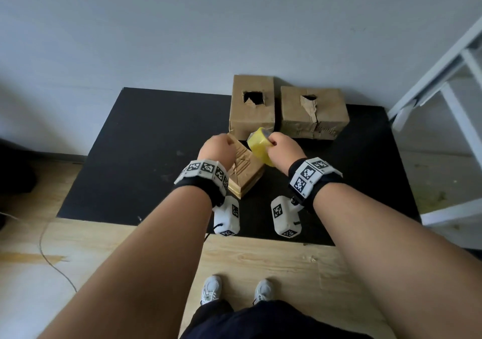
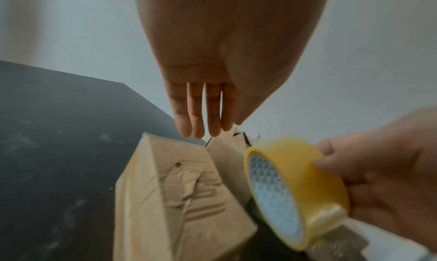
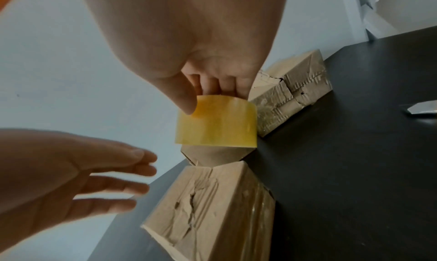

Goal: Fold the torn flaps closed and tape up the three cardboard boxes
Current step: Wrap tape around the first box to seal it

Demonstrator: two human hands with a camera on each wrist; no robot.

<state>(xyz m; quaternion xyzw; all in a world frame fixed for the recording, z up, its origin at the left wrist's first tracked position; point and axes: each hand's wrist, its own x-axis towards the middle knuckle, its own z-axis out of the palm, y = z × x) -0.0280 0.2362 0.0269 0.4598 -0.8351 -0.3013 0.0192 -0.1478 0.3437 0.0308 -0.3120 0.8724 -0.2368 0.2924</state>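
Three brown cardboard boxes stand on a black mat. The nearest box has a creased, torn top with its flaps lying flat. My right hand grips a yellow roll of tape just above this box's far right side. My left hand hovers over the box's left part with straight fingers, holding nothing. Behind stand a box with a ragged hole and another torn box.
A white wall rises behind the mat. A white metal frame stands at the right. A small grey object lies on the mat to the right. Wood floor, a thin cable and my shoes lie below.
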